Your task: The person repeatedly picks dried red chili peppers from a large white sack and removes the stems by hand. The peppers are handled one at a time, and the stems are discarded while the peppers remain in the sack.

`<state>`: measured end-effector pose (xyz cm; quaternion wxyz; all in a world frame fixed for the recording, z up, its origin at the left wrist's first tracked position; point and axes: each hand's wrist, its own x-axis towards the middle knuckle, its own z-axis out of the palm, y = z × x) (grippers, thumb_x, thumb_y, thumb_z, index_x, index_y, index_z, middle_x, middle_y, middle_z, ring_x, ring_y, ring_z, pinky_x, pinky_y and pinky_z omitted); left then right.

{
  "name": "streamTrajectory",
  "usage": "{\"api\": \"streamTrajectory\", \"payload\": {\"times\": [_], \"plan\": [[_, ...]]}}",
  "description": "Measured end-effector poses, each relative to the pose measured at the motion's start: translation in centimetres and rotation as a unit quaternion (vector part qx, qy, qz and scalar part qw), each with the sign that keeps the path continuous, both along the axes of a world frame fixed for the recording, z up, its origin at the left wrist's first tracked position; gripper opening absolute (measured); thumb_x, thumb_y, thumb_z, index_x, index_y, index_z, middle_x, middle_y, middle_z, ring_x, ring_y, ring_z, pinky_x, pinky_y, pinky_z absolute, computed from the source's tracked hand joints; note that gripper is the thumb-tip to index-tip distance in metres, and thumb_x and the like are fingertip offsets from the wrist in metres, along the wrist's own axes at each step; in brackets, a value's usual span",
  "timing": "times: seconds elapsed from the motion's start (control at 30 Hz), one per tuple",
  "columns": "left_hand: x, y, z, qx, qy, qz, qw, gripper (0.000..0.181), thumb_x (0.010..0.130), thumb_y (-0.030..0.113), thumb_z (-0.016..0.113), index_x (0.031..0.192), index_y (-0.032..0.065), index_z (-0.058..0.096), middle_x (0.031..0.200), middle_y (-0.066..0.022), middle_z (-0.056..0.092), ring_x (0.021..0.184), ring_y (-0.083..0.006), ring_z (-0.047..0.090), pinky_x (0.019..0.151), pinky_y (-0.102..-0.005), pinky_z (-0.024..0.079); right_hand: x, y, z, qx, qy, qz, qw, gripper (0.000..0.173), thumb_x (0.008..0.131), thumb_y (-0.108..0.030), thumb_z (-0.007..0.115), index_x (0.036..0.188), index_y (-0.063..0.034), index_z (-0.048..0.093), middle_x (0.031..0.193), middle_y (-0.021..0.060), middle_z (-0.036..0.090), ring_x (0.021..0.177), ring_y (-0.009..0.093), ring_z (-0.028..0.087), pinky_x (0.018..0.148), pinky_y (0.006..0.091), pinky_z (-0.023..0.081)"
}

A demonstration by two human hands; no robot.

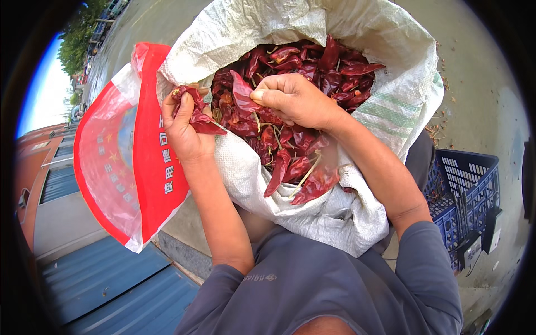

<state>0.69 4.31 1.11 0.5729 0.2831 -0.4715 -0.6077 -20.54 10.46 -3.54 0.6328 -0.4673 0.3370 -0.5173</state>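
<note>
A white woven sack (385,50) stands before me with its mouth folded open, full of dried red chili peppers (289,63). At the sack's left rim, my left hand (188,125) holds a small bunch of dried chilies (197,104) between thumb and fingers. My right hand (293,98), over the middle of the opening, pinches one broad dried chili (242,93) between thumb and forefinger. Several chilies with pale stems, one a large pepper (316,186), lie near the sack's front edge.
A red and clear printed plastic bag (150,167) hangs at the sack's left side. To the right, a blue plastic crate (465,184) stands on the concrete floor (473,104), with black devices (471,249) by its side. Stem scraps (437,130) litter the ground near the sack.
</note>
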Motion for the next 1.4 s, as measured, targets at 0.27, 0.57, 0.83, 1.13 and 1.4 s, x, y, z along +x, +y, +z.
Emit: {"api": "streamTrajectory", "payload": {"times": [0.27, 0.57, 0.83, 1.13, 1.4], "plan": [[-3.1, 3.3, -0.1, -0.128, -0.283, -0.069, 0.948, 0.018, 0.084, -0.005, 0.063, 0.101, -0.0007, 0.058, 0.127, -0.0198, 0.062, 0.117, -0.0219, 0.059, 0.104, -0.0341, 0.043, 0.2, -0.5, -1.1, 0.169, -0.181, 0.063, 0.967, 0.025, 0.095, -0.018, 0.056, 0.071, -0.0114, 0.052, 0.065, -0.0054, 0.044, 0.048, 0.004, 0.034, 0.042, 0.0232, 0.027], [-3.0, 3.2, -0.3, -0.162, -0.419, -0.099, 0.888, 0.034, 0.089, 0.01, 0.071, 0.12, 0.0013, 0.061, 0.111, -0.0072, 0.066, 0.099, -0.0128, 0.062, 0.089, -0.0278, 0.049, 0.1, -0.4, -0.9, 0.223, -0.249, 0.067, 0.94, 0.021, 0.1, -0.021, 0.051, 0.082, -0.0108, 0.055, 0.067, -0.0056, 0.043, 0.049, 0.003, 0.034, 0.041, 0.0208, 0.028], [-2.6, 3.2, -2.3, -0.099, -0.369, 0.027, 0.924, 0.02, 0.091, 0.008, 0.071, 0.108, 0.0005, 0.064, 0.094, -0.0004, 0.066, 0.083, -0.0067, 0.058, 0.076, -0.0233, 0.049, 0.4, -0.3, -0.2, -0.009, 0.104, -0.109, 0.989, 0.038, 0.098, -0.041, 0.06, 0.084, -0.0062, 0.055, 0.066, -0.0025, 0.049, 0.056, 0.007, 0.044, 0.047, 0.0252, 0.036], [-2.7, 3.2, -2.8, -0.087, -0.382, -0.039, 0.919, 0.024, 0.087, 0.003, 0.073, 0.11, 0.0016, 0.068, 0.095, 0.0, 0.067, 0.085, -0.0067, 0.059, 0.077, -0.0218, 0.048, 0.3, -0.5, -1.2, -0.248, 0.385, -0.199, 0.866, 0.041, 0.095, -0.037, 0.06, 0.072, -0.0033, 0.061, 0.061, 0.0171, 0.059, 0.058, 0.039, 0.06, 0.053, 0.045, 0.046], [-3.2, 2.8, -4.8, 0.002, -0.211, -0.048, 0.976, 0.019, 0.088, 0.004, 0.073, 0.105, -0.0004, 0.068, 0.092, -0.0026, 0.068, 0.081, -0.0082, 0.061, 0.075, -0.0224, 0.05, 1.2, -0.9, -2.0, -0.193, 0.184, -0.217, 0.939, 0.038, 0.095, -0.028, 0.055, 0.067, -0.0016, 0.058, 0.057, 0.0123, 0.056, 0.05, 0.029, 0.055, 0.051, 0.0398, 0.045]]}}
